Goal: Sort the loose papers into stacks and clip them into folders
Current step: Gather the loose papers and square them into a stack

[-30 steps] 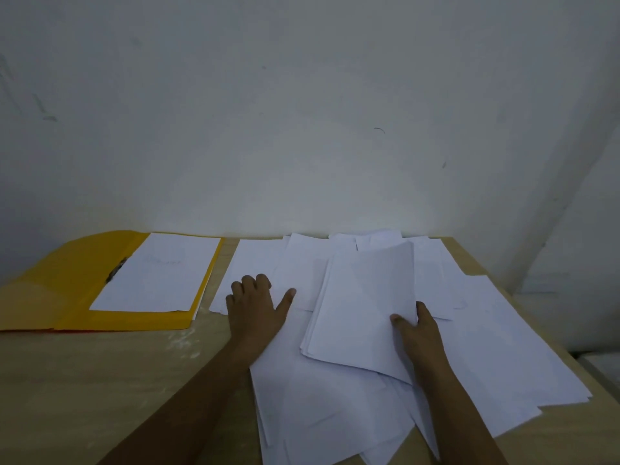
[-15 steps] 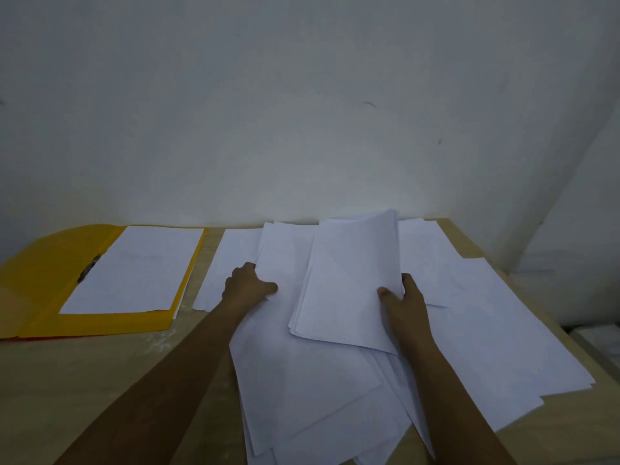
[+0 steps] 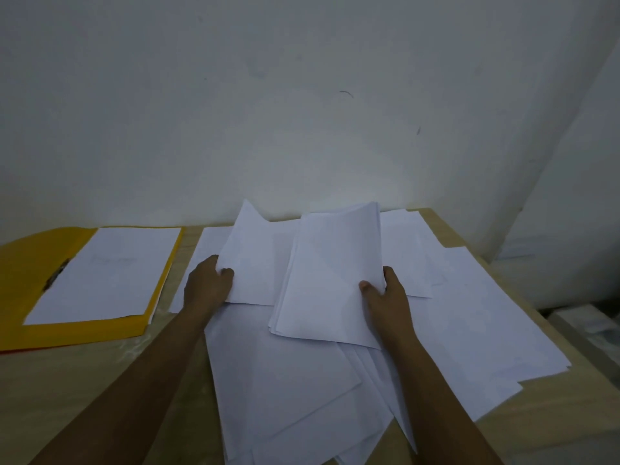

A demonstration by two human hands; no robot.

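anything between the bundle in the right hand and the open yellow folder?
Yes. The left hand, lifting a loose sheet, sits between the paper bundle gripped by the right hand and the yellow folder. Bare table beyond that.

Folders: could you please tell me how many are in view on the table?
1. A yellow folder lies open at the table's far left, a white sheet clipped inside. Others could be hidden under the loose papers.
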